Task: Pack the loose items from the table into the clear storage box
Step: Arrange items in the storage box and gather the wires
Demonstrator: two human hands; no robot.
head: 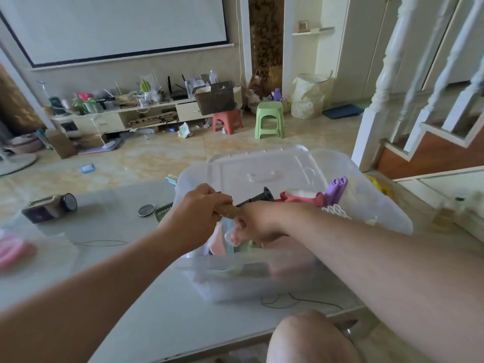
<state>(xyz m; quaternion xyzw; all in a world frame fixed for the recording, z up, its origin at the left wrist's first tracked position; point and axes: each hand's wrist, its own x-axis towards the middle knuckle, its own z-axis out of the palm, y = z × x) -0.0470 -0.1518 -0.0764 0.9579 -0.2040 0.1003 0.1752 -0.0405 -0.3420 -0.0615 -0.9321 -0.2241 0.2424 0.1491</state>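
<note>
Over the clear box (366, 205): black rod (258, 198) slanting up-right, brown end clenched in left hand (201, 213); right hand (255, 226) gripping a small clear item.

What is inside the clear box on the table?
Inside the clear storage box a purple item, something pink and a black ribbed tool show. Both hands and the cloudy front wall hide whatever lies lower down.

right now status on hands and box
Left hand shut on brown-handled tool over clear box. Right hand inside the box. Nothing blocking.
</note>
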